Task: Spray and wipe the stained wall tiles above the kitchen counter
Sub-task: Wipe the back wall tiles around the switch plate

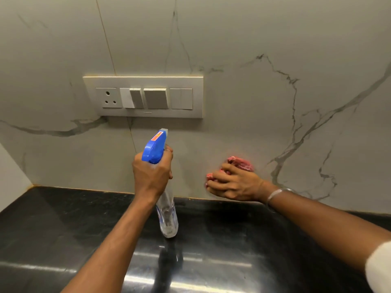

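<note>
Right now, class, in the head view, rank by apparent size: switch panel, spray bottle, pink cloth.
1. switch panel
2. spray bottle, nearer the camera and partly hidden
3. pink cloth, mostly hidden under the right hand

light: dim, warm | glare: white streaks on black counter (222, 264) | edges: wide-angle bending | blur: pink cloth (241, 163) soft

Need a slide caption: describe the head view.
Left hand aims spray bottle at wall tiles under switch plate; right hand holds pink cloth against them.
</note>
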